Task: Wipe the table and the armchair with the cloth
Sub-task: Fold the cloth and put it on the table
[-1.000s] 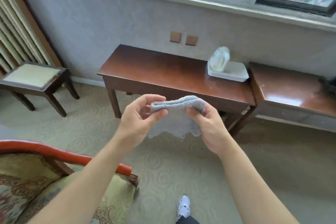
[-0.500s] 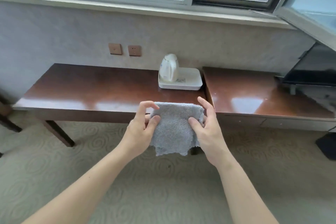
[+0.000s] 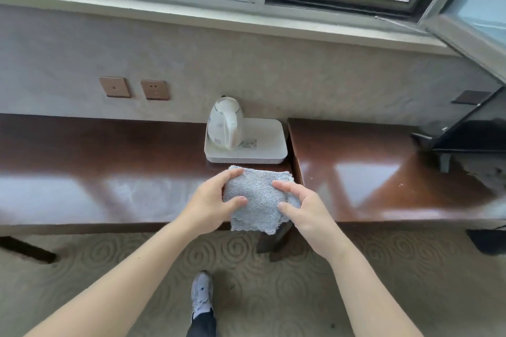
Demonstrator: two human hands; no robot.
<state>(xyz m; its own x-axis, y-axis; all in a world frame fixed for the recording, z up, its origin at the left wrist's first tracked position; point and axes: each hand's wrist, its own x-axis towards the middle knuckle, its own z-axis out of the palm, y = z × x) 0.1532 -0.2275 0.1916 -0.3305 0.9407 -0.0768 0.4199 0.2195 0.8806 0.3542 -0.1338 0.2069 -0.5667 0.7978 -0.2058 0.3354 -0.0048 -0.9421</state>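
Head view: left hand (image 3: 210, 201) and right hand (image 3: 302, 206) both grip the grey cloth (image 3: 258, 200) over the near right corner of the brown table (image 3: 109, 172). White kettle (image 3: 226, 127) stands on a white tray (image 3: 269, 150) just behind. Second table (image 3: 383, 178) adjoins at right.

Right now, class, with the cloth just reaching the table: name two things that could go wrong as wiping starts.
1. The kettle on its white tray stands just behind the cloth; a forward stroke may knock it.
2. The cloth overhangs the table edge, so it could slip off when the left hand or right hand lets go.
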